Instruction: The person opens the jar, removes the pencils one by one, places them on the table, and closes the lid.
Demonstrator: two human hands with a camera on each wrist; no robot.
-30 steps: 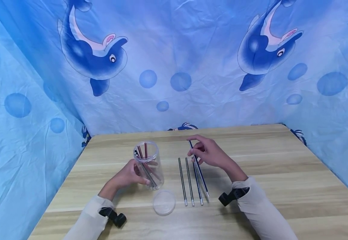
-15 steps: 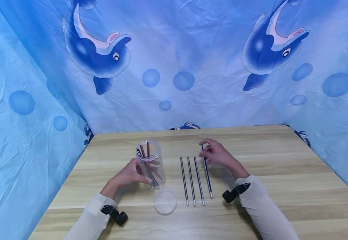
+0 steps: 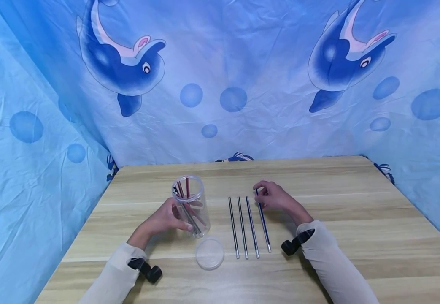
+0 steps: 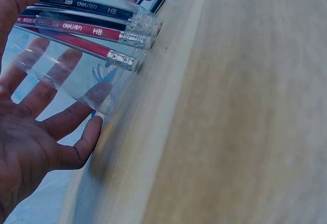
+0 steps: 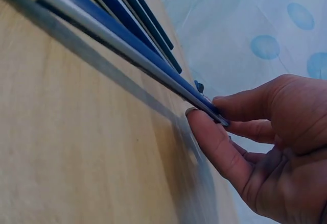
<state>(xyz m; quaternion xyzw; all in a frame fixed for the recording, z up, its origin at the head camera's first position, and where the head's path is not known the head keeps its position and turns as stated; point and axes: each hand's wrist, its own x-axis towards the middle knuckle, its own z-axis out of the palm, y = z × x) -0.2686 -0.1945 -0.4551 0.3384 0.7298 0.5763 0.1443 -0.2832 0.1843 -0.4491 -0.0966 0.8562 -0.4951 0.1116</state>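
Pale wood-grain desk [image 3: 356, 236] in front of us, blue sea-print cloth [image 3: 273, 55] hung behind it. Our right hand [image 3: 274, 196] has a shiny dark blue pencil [image 3: 264, 228] pinched between thumb and fingers at its far end, eraser end pointing back our way. We can't tell if that one's touching the desk. Our left hand [image 3: 168, 217] is wrapped round a tall clear plastic jar [image 3: 203, 211], mouth up, no lid on it. Inside we've got two black pencils [image 4: 92, 4] and two red pencils [image 4: 84, 28], silver-banded eraser ends down. Between jar and right hand, three more lie on the desk in a neat row, roughly parallel: another blue pencil [image 3: 252, 227], then two dark green pencils [image 3: 242, 228]. Clear round lid [image 3: 210, 253] sits flat just on our side of the jar. Further out, just our pale sleeves [image 3: 113, 274] and some cartoon dolphins [image 3: 121, 63] on the cloth.
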